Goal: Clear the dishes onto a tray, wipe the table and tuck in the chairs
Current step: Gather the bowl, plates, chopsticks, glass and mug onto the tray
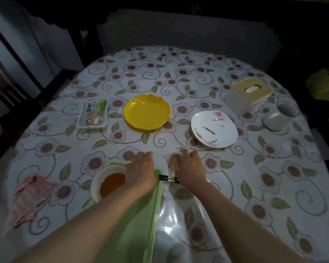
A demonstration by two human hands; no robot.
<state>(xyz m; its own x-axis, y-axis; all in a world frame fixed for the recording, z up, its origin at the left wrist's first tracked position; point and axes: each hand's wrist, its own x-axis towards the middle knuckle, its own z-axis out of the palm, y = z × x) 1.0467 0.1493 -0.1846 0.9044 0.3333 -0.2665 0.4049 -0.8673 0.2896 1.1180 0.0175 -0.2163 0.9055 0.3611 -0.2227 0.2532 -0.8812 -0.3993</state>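
A green tray (141,215) lies at the near edge of the table and carries a white bowl (97,183) of brown liquid. My left hand (141,168) rests over the tray's far corner beside the bowl, fingers loosely bent, holding nothing I can see. My right hand (188,168) grips a crumpled white tissue (172,154) on the tablecloth just right of the tray. Black chopsticks (168,179) lie across the tray's right rim and run under my right wrist. A yellow plate (147,111) and a dirty white plate (214,129) sit farther back.
A pink cloth (29,196) lies at the near left. A packaged food box (93,113) sits left of the yellow plate. A tissue box (249,93) and a white cup (279,115) stand at the far right. A dark chair (6,73) is at the left.
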